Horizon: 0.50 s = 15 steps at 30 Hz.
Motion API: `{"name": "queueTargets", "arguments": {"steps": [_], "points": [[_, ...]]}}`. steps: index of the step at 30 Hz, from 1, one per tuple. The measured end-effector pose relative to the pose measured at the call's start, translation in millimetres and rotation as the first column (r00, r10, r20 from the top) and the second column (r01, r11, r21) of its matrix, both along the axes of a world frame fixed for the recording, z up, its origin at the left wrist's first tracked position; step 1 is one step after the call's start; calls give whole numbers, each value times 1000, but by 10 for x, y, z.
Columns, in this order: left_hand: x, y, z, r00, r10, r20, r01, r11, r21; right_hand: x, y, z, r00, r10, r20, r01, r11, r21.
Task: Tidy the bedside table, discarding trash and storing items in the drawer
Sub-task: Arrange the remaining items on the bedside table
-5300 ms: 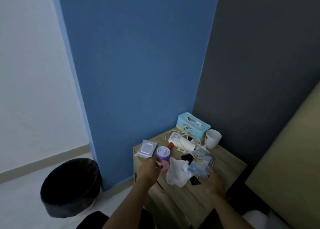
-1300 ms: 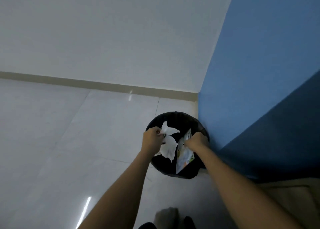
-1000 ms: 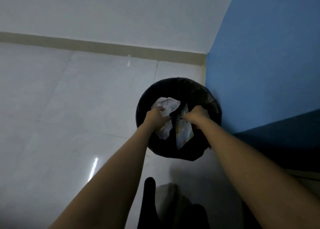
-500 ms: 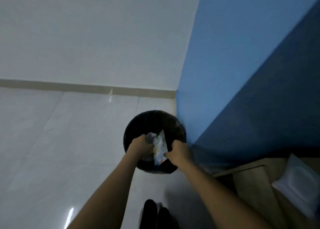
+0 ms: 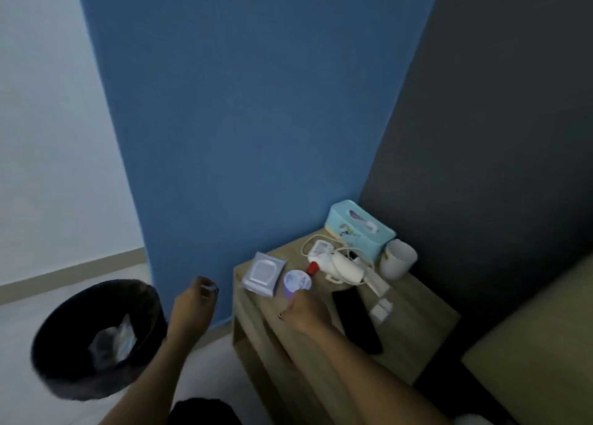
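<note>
The black trash bin [image 5: 64, 354] stands on the floor at the lower left, with a crumpled white tissue and a wrapper [image 5: 120, 334] inside. My left hand [image 5: 192, 305] hangs between the bin and the wooden bedside table [image 5: 414, 328], fingers loosely curled and empty. My right hand [image 5: 303, 310] is over the table's front left, its fingertips against the near side of a purple jar with a white lid [image 5: 297, 281]. Whether it grips the jar is hidden. Beside the jar lie a wet-wipes pack [image 5: 263, 272] and a black phone [image 5: 356, 318].
Further back on the table are a red-capped item [image 5: 312, 268], a white device wound with cable [image 5: 343, 267], a teal tissue box [image 5: 359, 228], a white cup [image 5: 398, 259] and small white pieces [image 5: 380, 307]. Walls close the back; a bed [image 5: 539, 344] borders the right.
Both hands let go of the tissue and wrapper, which now lie in the bin. My view swung right to the table, and my right hand reached the purple jar.
</note>
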State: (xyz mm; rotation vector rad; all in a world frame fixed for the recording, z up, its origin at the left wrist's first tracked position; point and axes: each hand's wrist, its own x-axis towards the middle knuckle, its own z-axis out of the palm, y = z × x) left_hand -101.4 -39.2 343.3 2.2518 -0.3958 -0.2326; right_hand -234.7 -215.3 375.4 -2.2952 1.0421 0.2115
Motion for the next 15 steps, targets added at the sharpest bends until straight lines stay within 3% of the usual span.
{"name": "queueTargets", "arguments": {"steps": [5,9,15], "points": [[-693,-567,-144,993,-113,17,114,993,-43,-580,-526,-58,980,-162,115,167,985,-36],[-916,-813,-197,969,-234,82,227,970,83,-717,-974,-49,946,-202,252,226,971,-72],[-1077,-996,-385,935,-329,-130,353,889,292,-535,-1504,-38,917,-172,361,231,964,-128]]}}
